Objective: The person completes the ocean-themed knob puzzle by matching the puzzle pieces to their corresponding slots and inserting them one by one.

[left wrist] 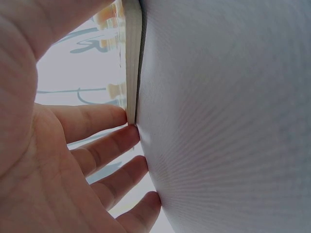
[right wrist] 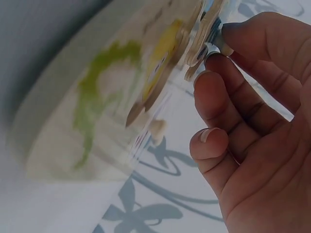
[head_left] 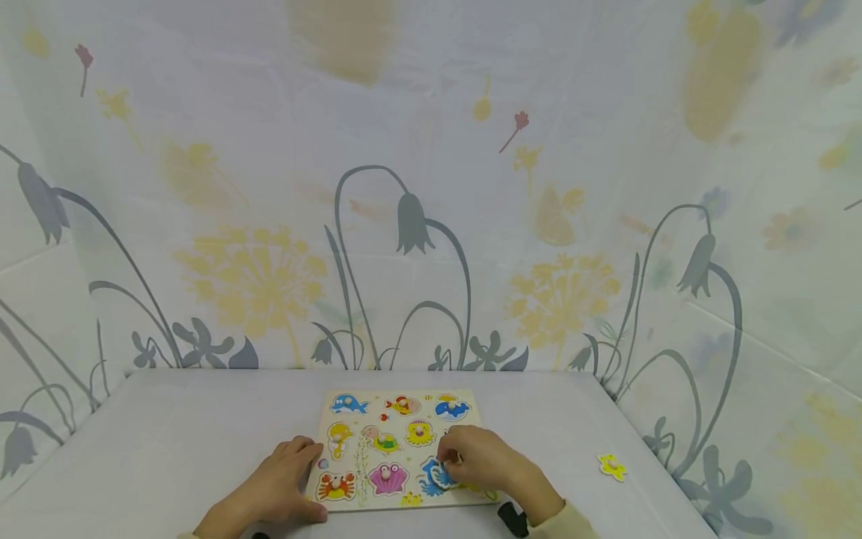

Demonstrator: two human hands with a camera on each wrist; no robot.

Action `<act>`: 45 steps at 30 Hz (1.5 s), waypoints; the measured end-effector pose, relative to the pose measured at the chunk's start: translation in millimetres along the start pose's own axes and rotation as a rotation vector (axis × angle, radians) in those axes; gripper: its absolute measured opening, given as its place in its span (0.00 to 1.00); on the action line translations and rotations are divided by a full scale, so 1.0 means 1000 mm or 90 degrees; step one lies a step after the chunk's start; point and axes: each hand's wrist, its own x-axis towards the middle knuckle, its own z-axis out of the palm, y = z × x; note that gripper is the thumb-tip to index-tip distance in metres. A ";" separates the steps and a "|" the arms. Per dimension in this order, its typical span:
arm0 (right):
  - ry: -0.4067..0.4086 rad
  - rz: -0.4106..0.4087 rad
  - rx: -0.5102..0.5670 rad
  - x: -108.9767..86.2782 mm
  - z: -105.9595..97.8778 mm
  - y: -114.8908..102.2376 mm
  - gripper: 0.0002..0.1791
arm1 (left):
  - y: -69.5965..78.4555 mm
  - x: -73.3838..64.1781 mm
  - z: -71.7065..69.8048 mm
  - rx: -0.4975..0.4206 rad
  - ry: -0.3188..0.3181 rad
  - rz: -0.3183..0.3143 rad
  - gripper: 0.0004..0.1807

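A wooden peg puzzle board (head_left: 419,505) with sea animal pieces lies on the white table. My right hand (head_left: 481,455) is over its near right part and pinches a blue puzzle piece (head_left: 441,475) between thumb and fingertips. That piece is slightly tilted above a blue printed picture, and the fingers partly cover it. In the right wrist view, a yellow piece (right wrist: 163,53) is beside the held one. My left hand (head_left: 286,483) rests at the board's near left corner, fingers extended along the left side. The left wrist view has fingertips touching the board's edge (left wrist: 132,63).
A yellow star-shaped piece (head_left: 612,467) lies on the table (head_left: 552,419) right of the board. Several knobbed pieces sit on the board, among them a crab (head_left: 336,486) and a pink shell (head_left: 387,479). Patterned cloth (head_left: 431,284) hangs behind the table.
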 end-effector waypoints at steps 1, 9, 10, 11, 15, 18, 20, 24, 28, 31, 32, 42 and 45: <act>-0.005 0.003 0.002 0.001 0.001 -0.002 0.03 | 0.000 0.000 0.000 0.001 0.001 0.001 0.54; -0.019 -0.006 -0.005 0.008 0.007 -0.010 0.03 | 0.000 0.000 -0.002 0.005 0.006 0.014 0.53; -0.020 -0.012 -0.008 0.009 0.008 -0.010 0.03 | 0.000 0.000 -0.001 0.006 0.009 0.015 0.53; -0.020 -0.017 -0.011 0.009 0.008 -0.011 0.03 | 0.000 0.000 -0.001 0.007 0.011 0.016 0.53; -0.016 -0.037 -0.026 0.010 0.008 -0.012 0.03 | -0.001 0.000 -0.001 0.009 0.018 0.019 0.54; -0.013 -0.043 -0.030 0.011 0.009 -0.013 0.03 | -0.001 0.000 -0.001 0.009 0.020 0.020 0.54; -0.012 -0.046 -0.030 0.011 0.009 -0.014 0.03 | -0.001 0.000 -0.002 0.010 0.021 0.020 0.54; -0.011 -0.051 -0.028 0.012 0.010 -0.014 0.04 | 0.000 0.000 -0.002 0.012 0.021 0.020 0.53; -0.009 -0.054 -0.029 0.013 0.011 -0.014 0.03 | -0.001 0.000 -0.003 0.011 0.019 0.019 0.53; -0.011 -0.050 -0.027 0.013 0.011 -0.014 0.03 | -0.002 0.000 -0.002 0.009 0.016 0.019 0.53; -0.015 -0.045 -0.023 0.012 0.011 -0.014 0.03 | -0.003 0.001 -0.002 0.010 0.014 0.019 0.53; -0.027 -0.023 -0.006 0.011 0.013 -0.014 0.04 | -0.004 -0.001 0.000 0.000 0.013 0.029 0.53; -0.029 -0.018 -0.004 0.010 0.014 -0.014 0.05 | -0.004 -0.001 0.001 -0.003 0.011 0.029 0.53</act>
